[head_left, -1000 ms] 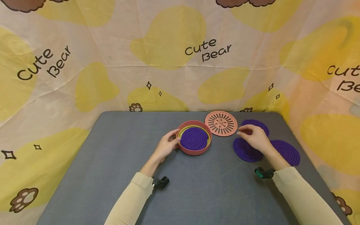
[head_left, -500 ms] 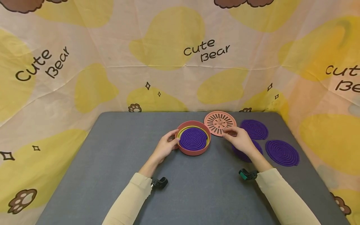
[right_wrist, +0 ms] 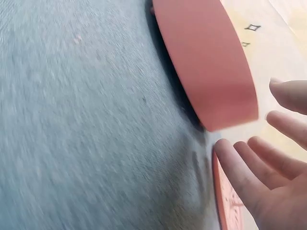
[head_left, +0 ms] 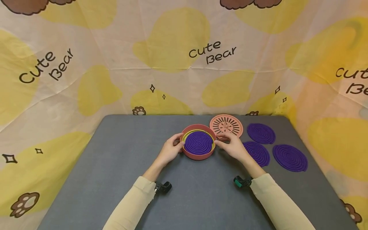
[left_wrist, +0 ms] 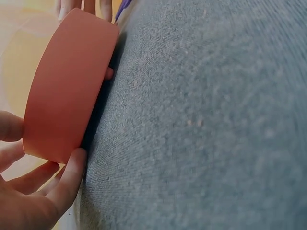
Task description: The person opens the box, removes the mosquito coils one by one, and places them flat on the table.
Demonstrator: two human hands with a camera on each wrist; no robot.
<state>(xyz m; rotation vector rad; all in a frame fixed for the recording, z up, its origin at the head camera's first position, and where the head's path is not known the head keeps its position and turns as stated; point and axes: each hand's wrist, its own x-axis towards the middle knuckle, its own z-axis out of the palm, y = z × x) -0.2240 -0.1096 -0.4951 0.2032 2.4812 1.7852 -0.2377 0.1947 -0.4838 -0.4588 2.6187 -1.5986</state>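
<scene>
A round red mosquito coil box [head_left: 198, 157] with small feet stands on the table, a purple mosquito coil [head_left: 198, 142] lying inside over a yellow ring [head_left: 192, 132]. My left hand [head_left: 170, 149] holds the box's left side, its thumb at the rim and fingers along the wall [left_wrist: 72, 81]. On the opposite side my right hand [head_left: 231, 147] is beside the box wall; in the right wrist view a narrow gap separates its spread fingers [right_wrist: 240, 177] from the wall [right_wrist: 206, 62]. Nothing is held in it.
The pink slotted lid [head_left: 226, 125] lies flat behind the box to the right. Three purple coils lie at the right: the back one [head_left: 261, 133], the front left one [head_left: 257, 153], partly behind my right forearm, and the outer one [head_left: 290, 158]. A printed cloth [head_left: 172, 64] hangs behind the grey table [head_left: 129, 137].
My right hand has moved left from above the purple coils, past the lid, to the right side of the box. The left hand and the box have stayed in place.
</scene>
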